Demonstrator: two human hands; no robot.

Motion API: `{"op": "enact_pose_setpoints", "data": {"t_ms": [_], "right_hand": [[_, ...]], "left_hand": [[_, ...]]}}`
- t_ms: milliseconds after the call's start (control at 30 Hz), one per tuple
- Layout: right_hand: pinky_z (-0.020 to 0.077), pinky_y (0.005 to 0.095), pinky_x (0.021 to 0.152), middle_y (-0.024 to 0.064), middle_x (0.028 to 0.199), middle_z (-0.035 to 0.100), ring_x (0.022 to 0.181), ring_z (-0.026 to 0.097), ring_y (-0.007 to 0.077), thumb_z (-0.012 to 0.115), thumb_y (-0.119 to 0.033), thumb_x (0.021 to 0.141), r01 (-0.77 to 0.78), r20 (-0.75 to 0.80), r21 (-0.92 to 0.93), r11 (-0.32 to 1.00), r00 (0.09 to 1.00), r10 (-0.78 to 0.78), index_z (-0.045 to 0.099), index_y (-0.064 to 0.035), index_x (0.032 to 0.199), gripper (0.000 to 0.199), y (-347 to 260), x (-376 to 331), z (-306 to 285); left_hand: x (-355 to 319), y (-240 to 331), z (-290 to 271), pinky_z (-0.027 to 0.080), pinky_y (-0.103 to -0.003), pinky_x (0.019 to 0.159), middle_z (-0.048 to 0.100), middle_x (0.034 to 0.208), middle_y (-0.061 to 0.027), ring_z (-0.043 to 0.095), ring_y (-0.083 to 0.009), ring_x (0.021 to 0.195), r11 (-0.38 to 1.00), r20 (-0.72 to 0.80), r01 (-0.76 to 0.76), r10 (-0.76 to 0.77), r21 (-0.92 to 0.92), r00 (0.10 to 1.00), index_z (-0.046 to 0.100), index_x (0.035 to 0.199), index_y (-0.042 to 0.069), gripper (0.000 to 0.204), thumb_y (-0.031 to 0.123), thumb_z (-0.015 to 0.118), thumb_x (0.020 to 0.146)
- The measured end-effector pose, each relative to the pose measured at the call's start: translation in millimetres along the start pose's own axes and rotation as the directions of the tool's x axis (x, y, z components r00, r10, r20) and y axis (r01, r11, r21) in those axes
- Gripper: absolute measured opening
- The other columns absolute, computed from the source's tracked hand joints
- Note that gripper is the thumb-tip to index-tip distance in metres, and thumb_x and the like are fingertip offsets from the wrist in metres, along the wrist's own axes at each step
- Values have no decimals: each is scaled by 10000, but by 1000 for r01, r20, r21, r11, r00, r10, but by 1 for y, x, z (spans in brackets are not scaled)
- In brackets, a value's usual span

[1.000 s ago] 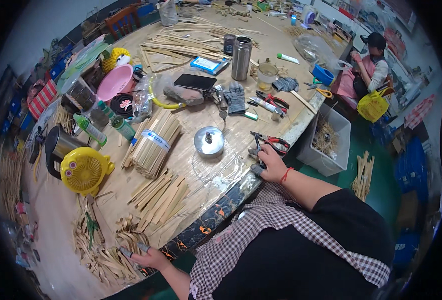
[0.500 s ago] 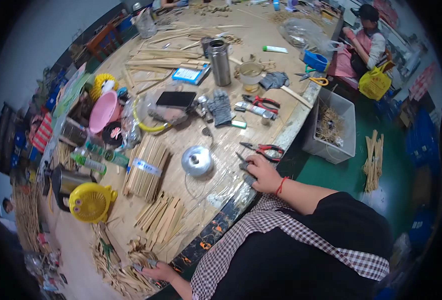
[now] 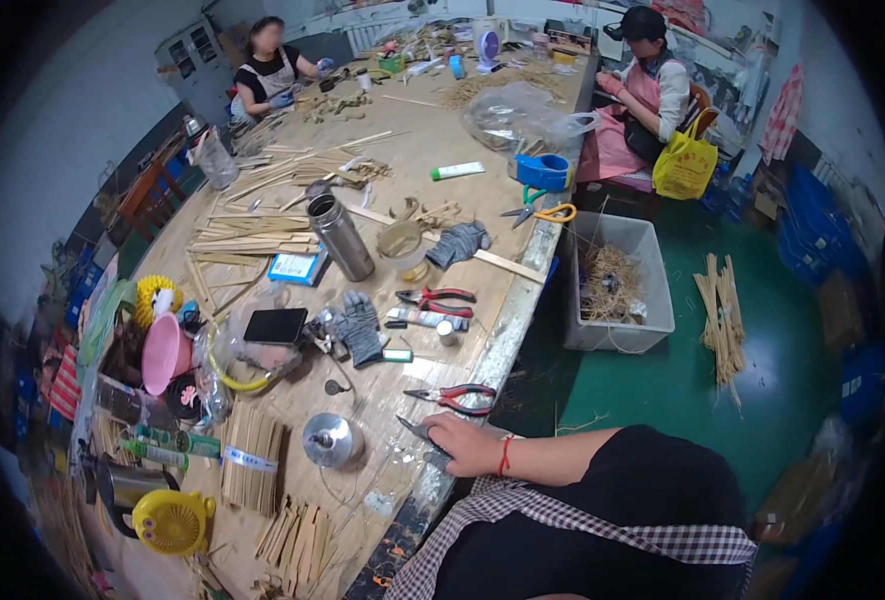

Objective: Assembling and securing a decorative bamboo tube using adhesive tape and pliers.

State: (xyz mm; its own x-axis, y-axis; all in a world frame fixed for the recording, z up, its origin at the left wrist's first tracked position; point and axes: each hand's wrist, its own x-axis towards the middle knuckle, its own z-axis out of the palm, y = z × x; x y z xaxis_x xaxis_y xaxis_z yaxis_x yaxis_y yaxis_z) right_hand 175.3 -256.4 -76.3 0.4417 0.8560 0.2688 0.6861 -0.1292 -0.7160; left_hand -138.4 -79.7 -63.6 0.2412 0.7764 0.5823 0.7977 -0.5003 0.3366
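My right hand (image 3: 462, 446) lies at the table's near edge, a red cord round its wrist. Its fingers are closed over a dark, pointed tool (image 3: 411, 427) like a small knife, mostly hidden under the hand. Just beyond lie red-and-black pliers (image 3: 467, 400), not touched. To the left stands a round silvery metal pot (image 3: 332, 440) with a thin wire at its base. My left hand is out of view. Left of the pot is a banded bundle of flat bamboo strips (image 3: 252, 460), with loose strips (image 3: 295, 540) nearer me.
A steel flask (image 3: 340, 238), a grey glove (image 3: 360, 330) and a phone (image 3: 276, 326) occupy the middle. A yellow fan (image 3: 174, 522) stands at the near left. A bin of straw-like scraps (image 3: 617, 338) is on the floor at right. Two people sit at the table's far side.
The view has tilted up and shifted right, bringing a second co-worker into sight. My left hand, earlier by the strips at the lower left, has left the picture. My right hand stays at the edge.
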Motion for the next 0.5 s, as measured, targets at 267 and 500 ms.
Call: {"op": "enact_pose_setpoints", "data": {"t_ms": [267, 500], "right_hand": [[365, 446, 1071, 223, 1305, 436, 1234, 431, 410, 604, -25, 625, 37, -44, 102, 994, 998, -33, 474, 50, 1139, 535, 7, -4, 5], [352, 416, 1073, 206, 1326, 450, 1251, 438, 381, 606, -42, 682, 52, -79, 319, 946, 996, -28, 495, 39, 1158, 495, 12, -5, -6]], "left_hand": [[-13, 26, 36, 310, -513, 1083, 393, 1364, -380, 378, -510, 1277, 999, 171, -42, 40, 3, 984, 392, 1293, -144, 537, 48, 486, 800], [-9, 33, 46, 315, -506, 1084, 394, 1365, -376, 382, -503, 1278, 999, 223, -54, 52, 5, 973, 389, 1302, -142, 543, 43, 483, 800]]}}
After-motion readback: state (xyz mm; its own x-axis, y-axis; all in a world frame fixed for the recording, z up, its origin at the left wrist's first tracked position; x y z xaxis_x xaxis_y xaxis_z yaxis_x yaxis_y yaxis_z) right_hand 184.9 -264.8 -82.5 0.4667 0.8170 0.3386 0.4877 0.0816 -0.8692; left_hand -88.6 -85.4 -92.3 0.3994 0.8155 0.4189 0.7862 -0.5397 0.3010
